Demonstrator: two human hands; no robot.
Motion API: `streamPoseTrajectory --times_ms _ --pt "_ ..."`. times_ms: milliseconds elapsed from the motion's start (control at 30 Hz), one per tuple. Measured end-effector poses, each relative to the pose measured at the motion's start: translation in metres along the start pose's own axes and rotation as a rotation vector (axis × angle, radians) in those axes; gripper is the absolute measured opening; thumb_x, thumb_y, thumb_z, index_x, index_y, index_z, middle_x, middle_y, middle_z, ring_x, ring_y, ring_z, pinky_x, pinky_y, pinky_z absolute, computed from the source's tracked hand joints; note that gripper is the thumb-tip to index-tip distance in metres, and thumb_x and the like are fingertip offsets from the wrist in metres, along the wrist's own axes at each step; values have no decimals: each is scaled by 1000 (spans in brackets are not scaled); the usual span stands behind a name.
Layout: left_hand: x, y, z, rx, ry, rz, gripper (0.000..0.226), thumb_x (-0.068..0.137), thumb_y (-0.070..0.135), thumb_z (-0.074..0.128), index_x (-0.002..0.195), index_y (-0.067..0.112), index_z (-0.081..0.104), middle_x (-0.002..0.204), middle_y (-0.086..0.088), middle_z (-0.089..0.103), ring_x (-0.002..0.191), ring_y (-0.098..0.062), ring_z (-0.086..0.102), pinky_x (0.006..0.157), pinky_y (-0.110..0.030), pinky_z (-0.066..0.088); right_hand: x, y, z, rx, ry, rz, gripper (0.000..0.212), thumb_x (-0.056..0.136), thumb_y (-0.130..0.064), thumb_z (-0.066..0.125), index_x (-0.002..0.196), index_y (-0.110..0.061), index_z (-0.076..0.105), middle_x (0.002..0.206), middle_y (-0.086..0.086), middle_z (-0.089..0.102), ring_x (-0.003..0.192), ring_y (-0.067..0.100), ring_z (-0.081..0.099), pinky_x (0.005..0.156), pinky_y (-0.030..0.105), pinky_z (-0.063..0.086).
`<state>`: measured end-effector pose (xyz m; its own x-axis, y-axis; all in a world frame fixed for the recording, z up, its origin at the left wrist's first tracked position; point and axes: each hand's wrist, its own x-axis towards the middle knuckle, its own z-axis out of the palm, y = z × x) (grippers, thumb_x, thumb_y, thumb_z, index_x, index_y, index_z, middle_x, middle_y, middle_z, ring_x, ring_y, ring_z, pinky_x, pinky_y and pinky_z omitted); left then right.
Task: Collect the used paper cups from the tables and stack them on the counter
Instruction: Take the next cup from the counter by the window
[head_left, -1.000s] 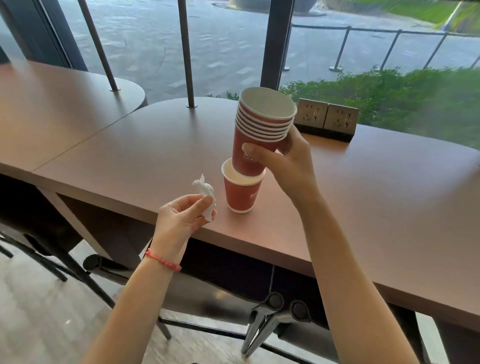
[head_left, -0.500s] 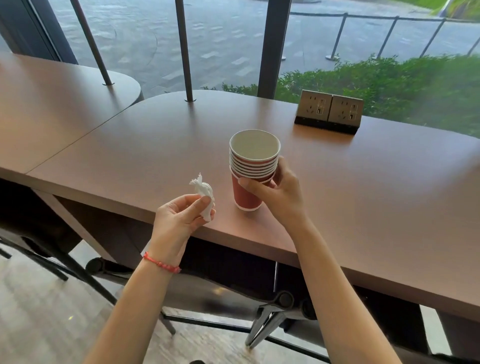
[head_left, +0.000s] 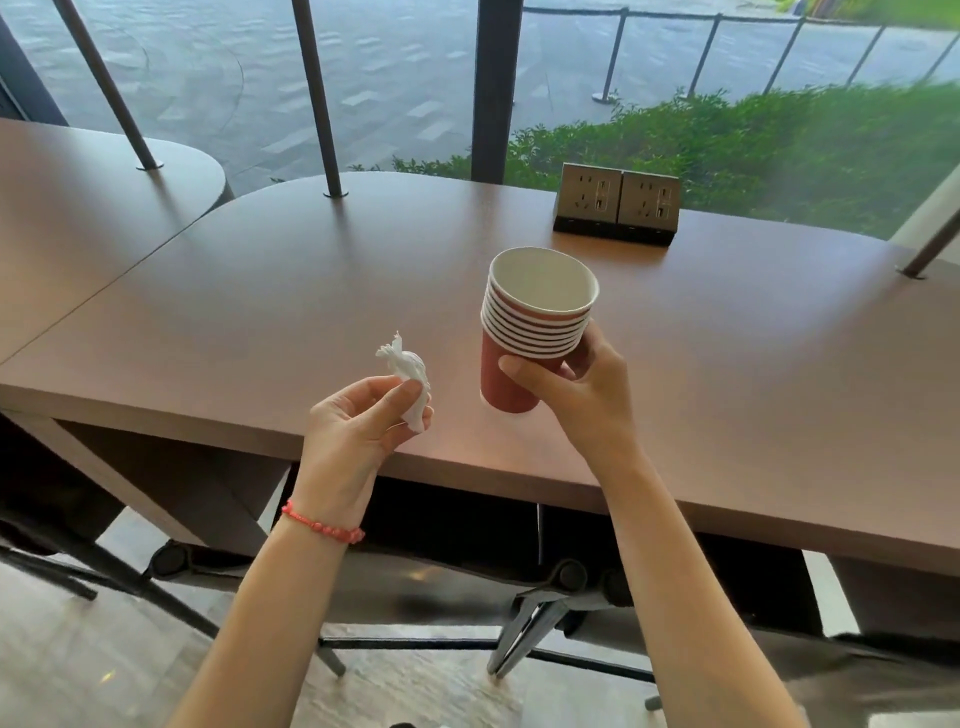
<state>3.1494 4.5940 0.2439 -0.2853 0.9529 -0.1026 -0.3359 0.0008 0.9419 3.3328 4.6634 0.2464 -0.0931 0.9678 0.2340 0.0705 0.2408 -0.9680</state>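
Observation:
A stack of several red paper cups (head_left: 532, 322) with white rims is nested together, tilted slightly, its base just above the brown table (head_left: 291, 291). My right hand (head_left: 571, 395) grips the stack from the right, thumb across the front of the bottom cup. To the left, my left hand (head_left: 358, 431) pinches a crumpled white tissue (head_left: 408, 374) over the table's front edge. A red bracelet circles that wrist.
A double power socket block (head_left: 616, 210) stands at the back of the table. Thin metal posts (head_left: 318, 98) rise from the tabletops by the window. A second brown table (head_left: 78, 208) adjoins at left. Stools (head_left: 561, 592) sit under the table.
My right hand lowered the held stack into the lone cup on the table, nesting it, then lifted the whole stack slightly. My left hand kept the tissue in place.

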Motion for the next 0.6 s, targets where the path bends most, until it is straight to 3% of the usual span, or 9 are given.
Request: streamPoseTrajectory --times_ms 167,433,600 --pt "3 -2 22 6 -136 -21 14 59 30 73 68 19 75 69 -1 70 64 -13 66 62 -23 55 -35 -14 -27 40 119 18 67 56 -30 79 117 -8 57 101 -9 68 96 3 65 79 15 52" --pt "-20 -27 76 23 -406 -115 15 59 29 73 68 17 75 69 -1 70 64 -13 64 62 -22 54 -111 -20 -82 35 370 66 66 46 -43 79 105 -23 58 89 -16 71 90 0 66 75 14 52" --pt "-54 -53 113 71 -575 -182 18 60 31 73 71 17 75 68 0 69 64 -12 64 62 -22 54 -174 -17 -123 -8 534 55 56 54 -37 77 106 -30 56 93 -24 69 93 -1 64 74 11 50"
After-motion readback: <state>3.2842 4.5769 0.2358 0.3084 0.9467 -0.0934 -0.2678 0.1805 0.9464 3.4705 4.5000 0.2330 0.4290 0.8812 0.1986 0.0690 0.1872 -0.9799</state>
